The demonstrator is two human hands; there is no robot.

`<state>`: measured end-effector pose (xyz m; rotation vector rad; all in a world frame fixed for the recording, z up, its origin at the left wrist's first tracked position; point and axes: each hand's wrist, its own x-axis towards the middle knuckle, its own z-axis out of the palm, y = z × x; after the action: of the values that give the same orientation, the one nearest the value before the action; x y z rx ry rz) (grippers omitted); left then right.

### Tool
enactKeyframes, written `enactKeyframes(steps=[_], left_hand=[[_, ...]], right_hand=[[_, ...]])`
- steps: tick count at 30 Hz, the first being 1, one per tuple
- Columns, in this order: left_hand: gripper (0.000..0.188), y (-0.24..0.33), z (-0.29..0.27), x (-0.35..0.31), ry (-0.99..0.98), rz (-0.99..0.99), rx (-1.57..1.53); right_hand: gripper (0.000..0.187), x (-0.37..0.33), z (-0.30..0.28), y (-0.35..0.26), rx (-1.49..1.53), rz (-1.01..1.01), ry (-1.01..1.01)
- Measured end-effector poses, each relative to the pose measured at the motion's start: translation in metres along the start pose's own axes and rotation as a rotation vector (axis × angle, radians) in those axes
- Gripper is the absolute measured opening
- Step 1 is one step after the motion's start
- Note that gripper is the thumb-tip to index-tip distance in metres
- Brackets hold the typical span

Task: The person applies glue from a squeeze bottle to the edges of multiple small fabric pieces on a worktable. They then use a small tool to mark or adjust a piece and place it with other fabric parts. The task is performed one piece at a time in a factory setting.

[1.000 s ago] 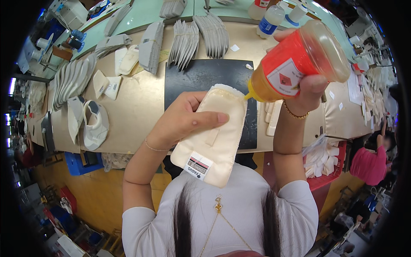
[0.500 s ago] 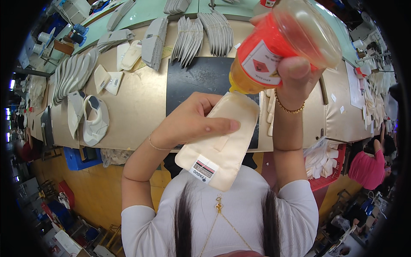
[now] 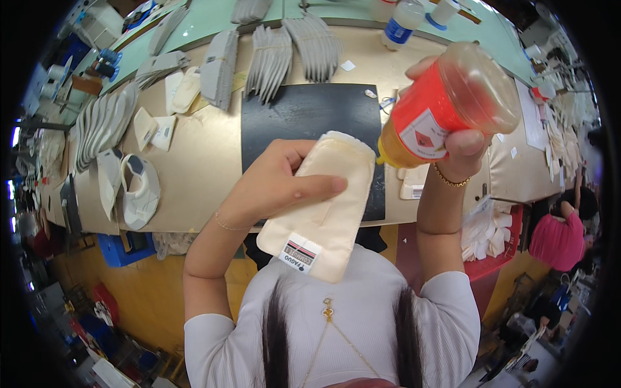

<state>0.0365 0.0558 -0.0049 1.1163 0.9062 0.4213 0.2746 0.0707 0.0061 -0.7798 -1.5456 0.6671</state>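
My left hand (image 3: 275, 181) grips a cream padded shoe tongue (image 3: 333, 223), thumb on top and fingers underneath. A small woven label is sewn near the end closest to me; the far end has a whitish edge. My right hand (image 3: 464, 150) is wrapped around a squeeze bottle (image 3: 424, 119) with a red label and amber liquid, probably glue. The bottle is tilted, its yellow nozzle pointing down and left, just right of the tongue's far end and apart from it. Behind the tongue lies a black mat (image 3: 310, 116).
Bundles of grey cut pieces (image 3: 268, 61) line the bench's far side. Curved pale parts (image 3: 103, 123) and a partly sewn shoe upper (image 3: 140, 193) lie at left. More cream tongues (image 3: 413, 181) sit right of the mat. A clear bottle (image 3: 402, 26) stands behind; a red crate (image 3: 495, 242) is at lower right.
The bottle has moved right and down, away from the tongue's far end, where its nozzle was touching or nearly so. The tongue has shifted slightly left.
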Motion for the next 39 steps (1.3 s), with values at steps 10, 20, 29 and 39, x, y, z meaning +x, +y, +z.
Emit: enactKeyframes(steps=[10, 20, 29, 39], left_hand=[[0.031, -0.071, 0.055, 0.097, -0.199, -0.079, -0.208], [0.017, -0.125, 0.136, 0.174, -0.261, -0.044, 0.146], [0.042, -0.085, 0.096, 0.137, -0.039, 0.135, 0.304], [0.047, -0.131, -0.194, 0.029, 1.201, 0.482, 0.942]], right_hand=[[0.072, -0.085, -0.147, 0.006, 0.487, -0.026, 0.551], [0.072, -0.141, -0.18, -0.01, 0.441, 0.012, 0.746], [0.067, -0.158, -0.202, 0.015, 0.688, 0.042, 0.592], [0.068, -0.094, -0.137, 0.033, 0.576, 0.159, 0.521]])
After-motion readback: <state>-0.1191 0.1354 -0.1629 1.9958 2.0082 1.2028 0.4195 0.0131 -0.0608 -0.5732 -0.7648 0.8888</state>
